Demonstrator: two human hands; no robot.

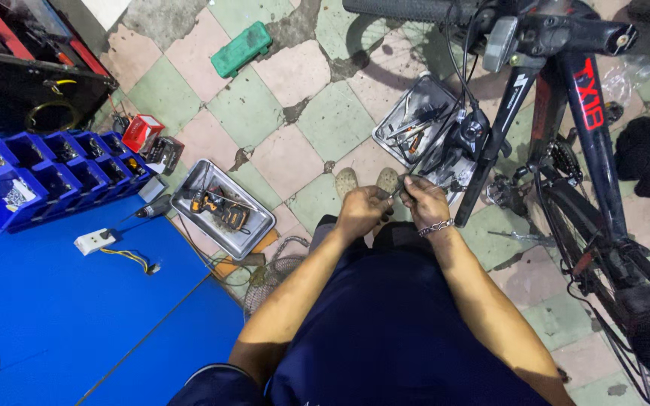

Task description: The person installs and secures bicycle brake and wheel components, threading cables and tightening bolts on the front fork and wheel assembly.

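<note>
My left hand [362, 209] and my right hand [424, 201] are held together over my lap, fingers pinched on a small thin metal part [398, 193] between them. What the part is cannot be made out. A chain bracelet sits on my right wrist. A dark bicycle [566, 120] with red lettering stands just right of my hands, its handlebar and cables above them. A metal tray [396, 120] with tools lies on the floor beyond my hands.
A second metal tray [256, 231] with an orange-and-black tool lies left of my knees. A blue table [54, 301] at left carries blue parts bins [54, 177] and a white switch box [93, 241]. A green case [241, 49] lies on the checkered tile floor.
</note>
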